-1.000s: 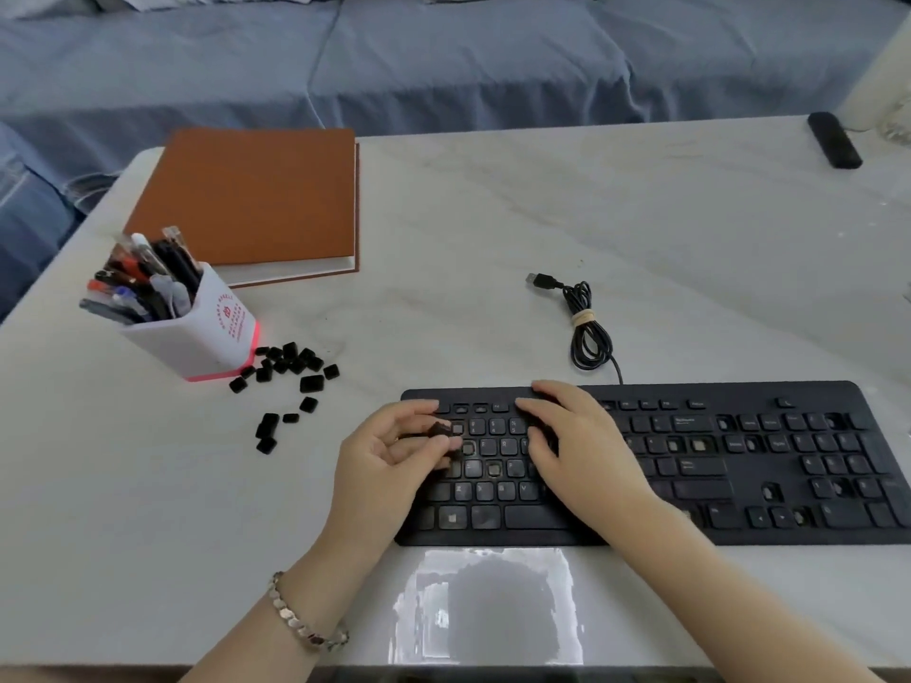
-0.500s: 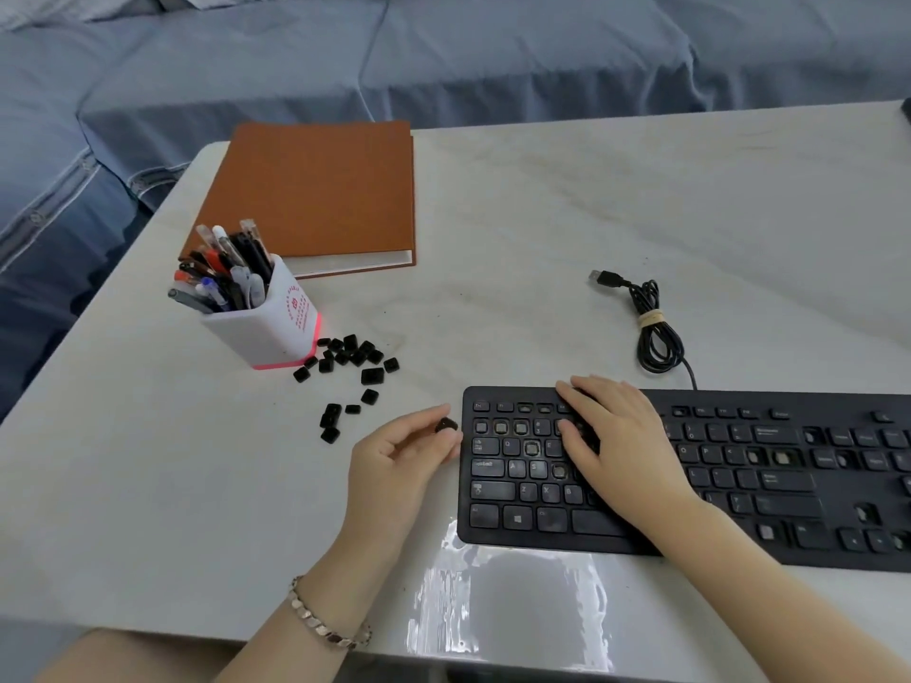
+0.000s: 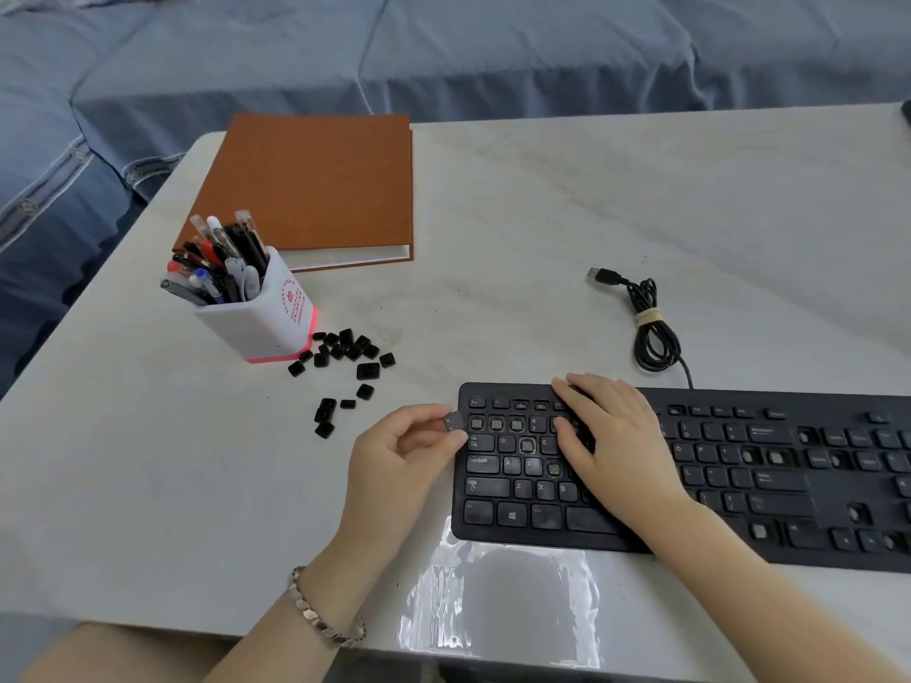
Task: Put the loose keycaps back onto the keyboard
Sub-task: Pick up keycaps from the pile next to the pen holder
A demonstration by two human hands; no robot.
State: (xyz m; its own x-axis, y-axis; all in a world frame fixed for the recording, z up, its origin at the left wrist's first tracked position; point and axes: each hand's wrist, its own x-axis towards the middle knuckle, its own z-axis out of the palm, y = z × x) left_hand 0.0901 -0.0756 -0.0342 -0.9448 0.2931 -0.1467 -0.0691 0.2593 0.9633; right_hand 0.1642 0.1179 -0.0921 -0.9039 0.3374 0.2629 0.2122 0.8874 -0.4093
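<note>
Pale marble-look counter (image 3: pixel 641 199), glossy glare at near edge; blue-grey fabric cover (image 3: pixel 443 51) behind it. Flat black plastic keyboard (image 3: pixel 788 485) lies front right. The left hand (image 3: pixel 399 460) pinches one small black keycap (image 3: pixel 453 422) just beside its left edge. The right hand (image 3: pixel 616 446) rests flat on keys, fingers relaxed. Other loose black keycaps (image 3: pixel 345 352) lie near a white square pen holder (image 3: pixel 261 317).

Marble table (image 3: pixel 542 214), keyboard (image 3: pixel 788 485), loose keycaps (image 3: pixel 345 348), notebook (image 3: pixel 315 189), pen holder (image 3: pixel 261 322)
</note>
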